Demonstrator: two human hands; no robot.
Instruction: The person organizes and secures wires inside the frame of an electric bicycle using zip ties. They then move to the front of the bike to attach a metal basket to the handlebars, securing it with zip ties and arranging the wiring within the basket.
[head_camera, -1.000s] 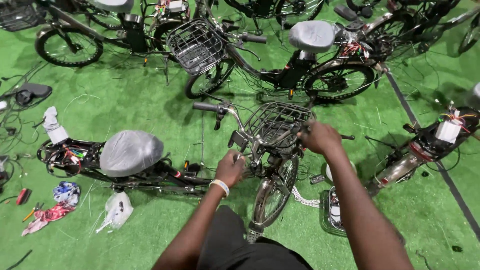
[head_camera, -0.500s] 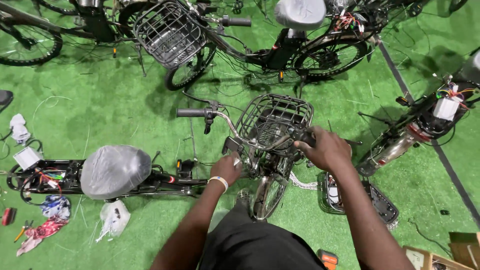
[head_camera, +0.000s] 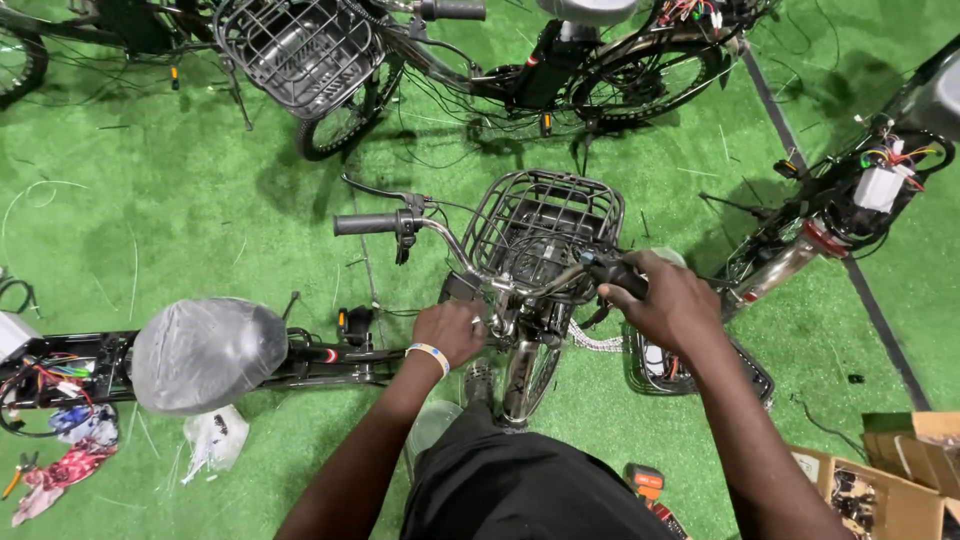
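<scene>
At the middle of the handlebar, the fingers of the left hand (head_camera: 452, 331) curl down around the stem clamp of the bicycle (head_camera: 520, 330), clenched on it just behind the wire front basket (head_camera: 545, 225). A pale wristband (head_camera: 428, 353) circles that wrist. The right hand (head_camera: 668, 300) is closed over the right black grip (head_camera: 612, 272), fingers wrapped fully around it, knuckles up. The left grip (head_camera: 365, 224) sticks out bare to the other side, with a brake lever (head_camera: 375, 190) arching above it and thin cables running back toward the stem. The front wheel (head_camera: 528, 372) stands on green artificial turf (head_camera: 150, 200), close before the person's black clothing.

Beside the left forearm lies a second bicycle frame with its saddle wrapped in grey plastic (head_camera: 208, 354); loose coloured wiring (head_camera: 45, 375) shows at its far end. Another bicycle with a wire basket (head_camera: 300, 50) stands further off at the top. Open cardboard boxes (head_camera: 900, 470) sit near the right elbow.
</scene>
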